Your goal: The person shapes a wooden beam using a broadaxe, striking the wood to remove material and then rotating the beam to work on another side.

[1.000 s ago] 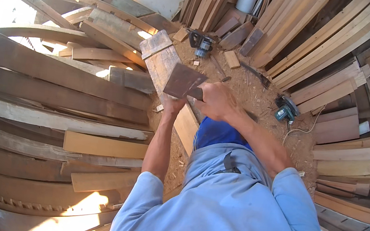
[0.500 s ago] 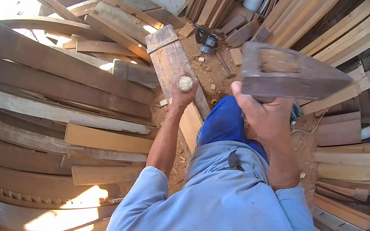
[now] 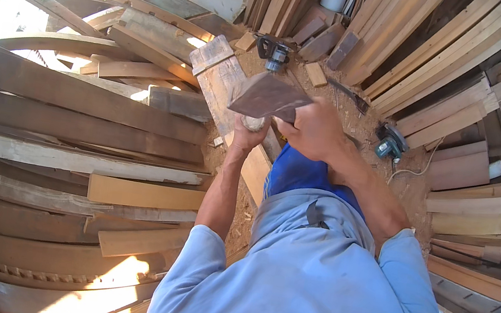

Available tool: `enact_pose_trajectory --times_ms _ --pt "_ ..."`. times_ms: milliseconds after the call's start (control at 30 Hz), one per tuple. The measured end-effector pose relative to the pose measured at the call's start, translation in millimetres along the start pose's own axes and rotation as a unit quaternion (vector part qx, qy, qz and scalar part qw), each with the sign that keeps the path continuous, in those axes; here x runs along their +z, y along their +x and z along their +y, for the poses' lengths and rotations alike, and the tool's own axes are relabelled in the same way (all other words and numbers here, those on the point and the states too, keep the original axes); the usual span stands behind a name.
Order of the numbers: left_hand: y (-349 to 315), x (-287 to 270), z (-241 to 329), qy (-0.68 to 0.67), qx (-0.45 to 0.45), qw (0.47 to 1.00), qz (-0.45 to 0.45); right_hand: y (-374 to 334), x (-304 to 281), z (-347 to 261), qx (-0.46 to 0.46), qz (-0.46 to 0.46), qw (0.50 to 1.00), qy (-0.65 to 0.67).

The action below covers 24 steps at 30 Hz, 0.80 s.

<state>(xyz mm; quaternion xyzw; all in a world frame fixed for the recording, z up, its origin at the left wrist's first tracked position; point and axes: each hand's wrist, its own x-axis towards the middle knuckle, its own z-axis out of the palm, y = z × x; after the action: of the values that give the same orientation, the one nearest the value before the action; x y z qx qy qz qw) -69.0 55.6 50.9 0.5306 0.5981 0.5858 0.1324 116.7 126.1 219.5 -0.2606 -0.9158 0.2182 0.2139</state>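
Note:
My left hand (image 3: pixel 248 138) is closed around what looks like a chisel (image 3: pixel 253 123), held upright. Only the pale, round butt of its handle shows, and the blade is hidden below my fist. My right hand (image 3: pixel 321 131) grips a dark wooden mallet (image 3: pixel 268 97), whose heavy head is over the chisel's butt, overlapping it in view. Whether the two touch, I cannot tell. Beneath my left hand lies a worn plank (image 3: pixel 216 75) with a crosswise strip near its far end. A paler board (image 3: pixel 256 171) extends nearer my legs.
Stacked long boards (image 3: pixel 78 110) fill the left side. More timber (image 3: pixel 469 56) leans at the back right. A corded circular saw (image 3: pixel 390 142) rests on the sawdust-covered floor at right; another power tool (image 3: pixel 273 53) sits beyond the plank, near a small wood block (image 3: pixel 316 74).
My right hand has swung the mallet left and down from the right side to over the chisel. My left hand stays nearly in place. The circular saw has come into fuller view.

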Motion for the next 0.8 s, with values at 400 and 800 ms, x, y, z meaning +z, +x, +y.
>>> enact_pose_trajectory --times_ms 400,800 --pt "-16 -2 5 0.05 -0.072 0.995 -0.049 3 1 4 0.07 -0.047 0.996 0.001" --pt "38 -7 2 -0.044 -0.05 0.993 0.096 -20 -20 -18 0.034 0.114 0.949 0.293"
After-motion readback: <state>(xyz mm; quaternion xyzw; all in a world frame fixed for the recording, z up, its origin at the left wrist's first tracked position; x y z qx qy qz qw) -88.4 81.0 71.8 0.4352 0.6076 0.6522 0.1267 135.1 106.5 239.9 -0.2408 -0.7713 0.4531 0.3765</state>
